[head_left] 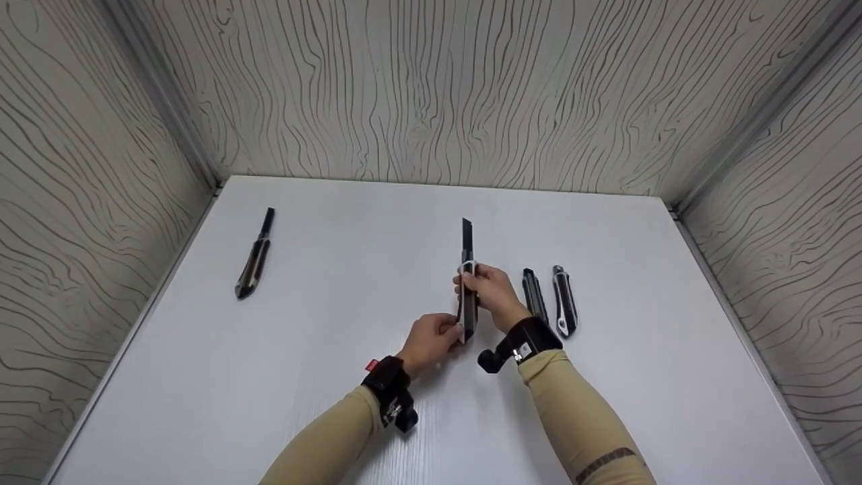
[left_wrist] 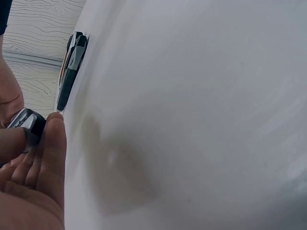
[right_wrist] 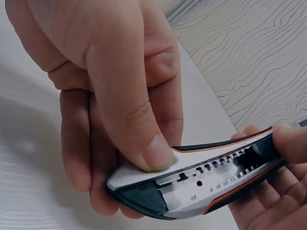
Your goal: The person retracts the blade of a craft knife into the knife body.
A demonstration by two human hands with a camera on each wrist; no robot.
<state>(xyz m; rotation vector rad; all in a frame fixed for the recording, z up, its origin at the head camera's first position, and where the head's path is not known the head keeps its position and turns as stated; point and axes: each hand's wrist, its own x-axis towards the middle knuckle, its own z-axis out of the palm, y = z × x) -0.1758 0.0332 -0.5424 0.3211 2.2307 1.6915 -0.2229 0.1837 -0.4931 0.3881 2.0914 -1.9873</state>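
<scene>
A grey-and-black utility knife [head_left: 469, 303] with orange trim stands between both hands, its long dark blade [head_left: 467, 234] extended away from the body. My right hand [head_left: 495, 291] grips the upper handle, its thumb at the black slider [right_wrist: 263, 147]. At the tail end, my left hand [head_left: 429, 338] pinches the handle between thumb and fingers. In the right wrist view, the left thumb [right_wrist: 156, 151] presses on the metal body beside the dark end cap [right_wrist: 139, 195]. Only the knife's tail [left_wrist: 32, 123] shows in the left wrist view.
A second utility knife [head_left: 254, 266], blade out, lies at the table's left. Two more knives [head_left: 566, 303] lie side by side right of my right hand, partly behind its wrist. Wood-patterned panels [head_left: 417, 87] border the white table [head_left: 337, 236].
</scene>
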